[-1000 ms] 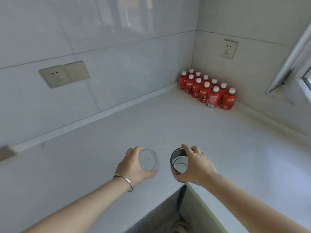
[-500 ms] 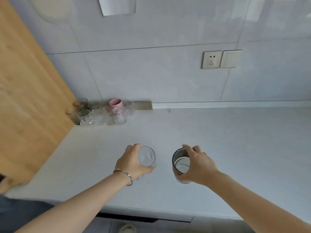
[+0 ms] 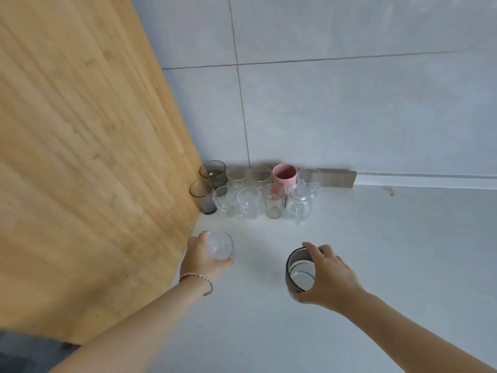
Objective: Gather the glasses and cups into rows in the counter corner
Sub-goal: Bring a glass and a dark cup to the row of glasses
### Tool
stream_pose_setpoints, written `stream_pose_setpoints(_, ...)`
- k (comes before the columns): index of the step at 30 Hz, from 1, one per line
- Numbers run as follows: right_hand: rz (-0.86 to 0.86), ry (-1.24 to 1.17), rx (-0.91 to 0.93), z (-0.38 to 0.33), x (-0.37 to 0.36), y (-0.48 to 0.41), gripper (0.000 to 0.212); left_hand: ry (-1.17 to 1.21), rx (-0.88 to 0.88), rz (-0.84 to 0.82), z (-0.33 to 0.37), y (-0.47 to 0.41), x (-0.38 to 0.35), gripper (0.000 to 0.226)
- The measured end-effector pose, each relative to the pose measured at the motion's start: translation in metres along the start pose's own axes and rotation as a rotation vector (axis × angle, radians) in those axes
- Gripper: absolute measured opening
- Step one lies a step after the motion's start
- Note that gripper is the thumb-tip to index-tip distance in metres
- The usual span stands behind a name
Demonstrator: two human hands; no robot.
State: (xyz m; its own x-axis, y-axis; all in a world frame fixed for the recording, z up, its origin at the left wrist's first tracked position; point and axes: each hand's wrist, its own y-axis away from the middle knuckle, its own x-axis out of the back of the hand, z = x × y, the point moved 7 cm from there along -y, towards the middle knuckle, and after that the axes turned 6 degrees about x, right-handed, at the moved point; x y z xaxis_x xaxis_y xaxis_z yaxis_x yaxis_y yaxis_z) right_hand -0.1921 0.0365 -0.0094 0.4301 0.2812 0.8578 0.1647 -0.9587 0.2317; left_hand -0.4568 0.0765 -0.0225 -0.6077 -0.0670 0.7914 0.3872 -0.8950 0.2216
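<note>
A clear tumbler [image 3: 220, 246] is clasped by the left hand [image 3: 200, 255] and a smoked tumbler [image 3: 299, 270] by the right hand [image 3: 326, 278], both held upright short of the pink cup [image 3: 284, 175], seemingly to extend the 2 rows around it.

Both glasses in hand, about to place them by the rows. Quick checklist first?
1. Left hand grips clear glass: ok.
2. Right hand grips smoked glass: ok.
3. Bare counter in front of the front row: ok.
4. Front row and back row upright: ok.
5. Held glasses empty: cannot tell.
6. Left hand clear of wooden panel: cannot tell.
</note>
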Motion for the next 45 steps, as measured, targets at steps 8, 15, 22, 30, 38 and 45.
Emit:
stream_pose_setpoints(8,-0.069,0.023,-0.016,-0.057,-0.045,-0.067,0.101,-0.212,0.000,-0.006,-0.014,-0.109,0.012,0.072)
stream_pose_setpoints(15,-0.105,0.088,0.058,-0.098,-0.060,-0.126,0.102,-0.596,-0.100,0.014,-0.002,-0.145,0.007,0.075)
stream_pose_setpoints(22,-0.098,0.073,0.028,-0.123,-0.075,-0.169,0.104,-0.747,-0.098,-0.002,-0.001,-0.155,-0.002,0.082)
stream_pose_setpoints(30,-0.062,-0.297,-0.045,-0.127,-0.094,-0.182,0.118,-0.801,-0.203,0.012,-0.001,-0.155,0.002,0.076)
stream_pose_setpoints(38,-0.080,-0.387,0.013,-0.127,-0.094,-0.181,0.114,-0.907,-0.304,0.017,-0.006,-0.154,0.001,0.077)
stream_pose_setpoints(45,-0.269,-0.269,0.033,-0.116,-0.079,-0.171,0.098,-0.692,-0.175,-0.164,0.004,-0.139,0.014,0.077)
